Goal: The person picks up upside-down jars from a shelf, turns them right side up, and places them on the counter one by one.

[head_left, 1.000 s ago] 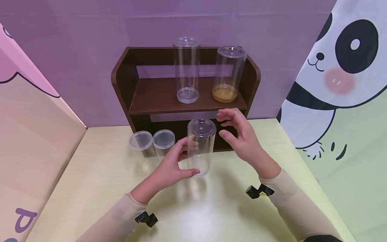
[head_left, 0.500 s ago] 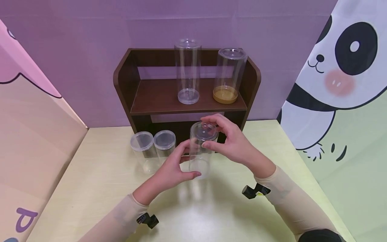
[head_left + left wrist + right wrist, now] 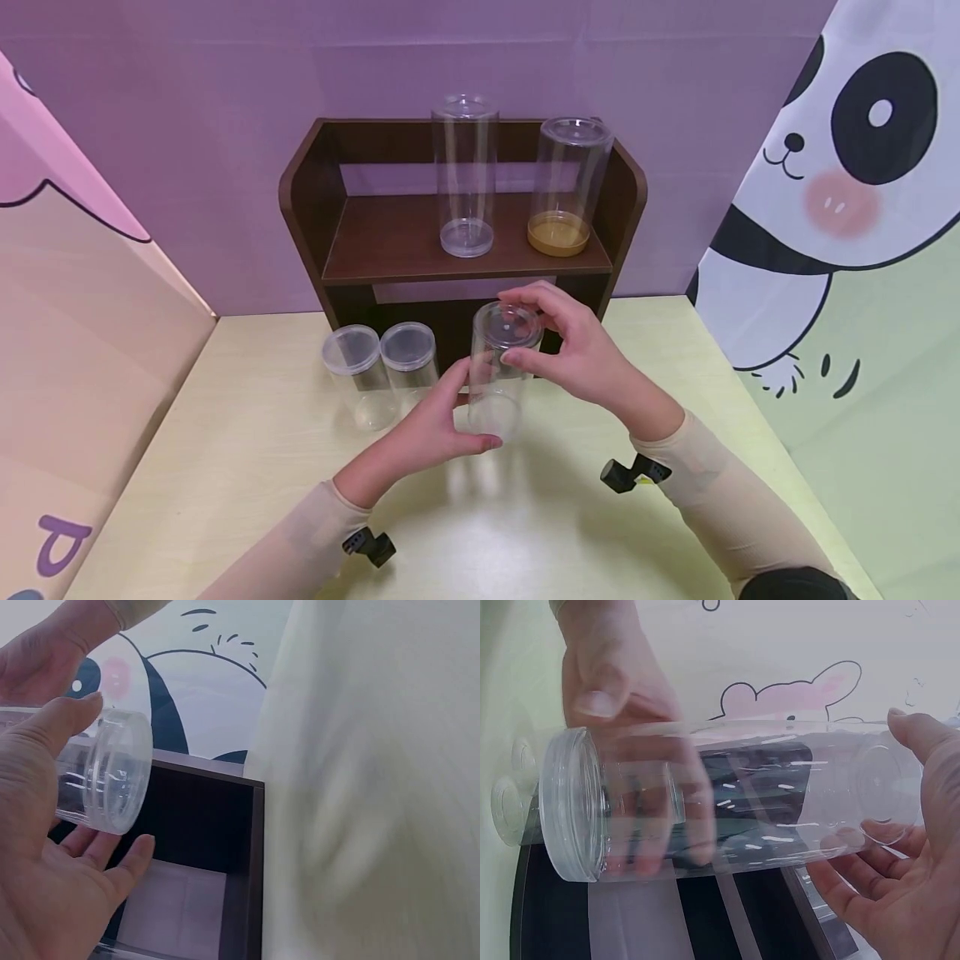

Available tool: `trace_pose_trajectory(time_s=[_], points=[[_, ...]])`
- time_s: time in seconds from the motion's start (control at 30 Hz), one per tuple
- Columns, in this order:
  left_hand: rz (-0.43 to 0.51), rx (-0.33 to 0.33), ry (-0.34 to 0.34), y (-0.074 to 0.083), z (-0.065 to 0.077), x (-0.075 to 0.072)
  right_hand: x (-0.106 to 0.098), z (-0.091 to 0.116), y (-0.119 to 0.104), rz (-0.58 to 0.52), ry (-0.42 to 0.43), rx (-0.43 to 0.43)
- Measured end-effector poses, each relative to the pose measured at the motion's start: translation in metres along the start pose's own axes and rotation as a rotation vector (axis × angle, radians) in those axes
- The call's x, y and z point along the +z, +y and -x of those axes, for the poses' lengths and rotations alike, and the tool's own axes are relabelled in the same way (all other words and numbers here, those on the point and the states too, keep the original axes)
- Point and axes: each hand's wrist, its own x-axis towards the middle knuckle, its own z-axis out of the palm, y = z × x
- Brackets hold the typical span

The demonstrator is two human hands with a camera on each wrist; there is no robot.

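Observation:
In the head view, a tall clear plastic jar is held upside down above the table, its translucent lid at the lower end. My right hand grips the jar's upper end, thumb in front and fingers behind. Around the lower part lies my left hand, its fingers spread. In the right wrist view the left thumb stands a little off the jar, and the left fingers are blurred behind it; whether they touch it I cannot tell. The left wrist view shows the lid end apart from the tabletop.
Two clear jars with translucent lids, a left one and a right one, stand on the table. Behind is a dark brown two-level shelf, bearing a taller clear jar and a gold-lidded jar.
My right hand has come in from the right and taken hold of the jar's upper end. My left hand has slid slightly down toward the lid, and its thumb has come away.

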Motion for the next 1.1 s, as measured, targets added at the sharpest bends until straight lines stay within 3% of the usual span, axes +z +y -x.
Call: trace_pose_trajectory(time_s=[0.17, 0.67, 0.87, 1.1], points=[[-0.020, -0.036, -0.033, -0.005, 0.001, 0.002, 0.000, 0.000, 0.001, -0.007, 0.001, -0.008], [-0.047, -0.035, -0.047, -0.009, 0.001, 0.002, -0.003, 0.001, 0.004, -0.055, -0.002, -0.017], [-0.062, -0.032, -0.040, -0.008, 0.002, -0.001, -0.016, 0.010, 0.014, -0.145, -0.011, -0.020], [-0.177, -0.079, -0.015, 0.007, 0.011, -0.010, -0.039, 0.025, 0.033, -0.253, -0.039, -0.041]])
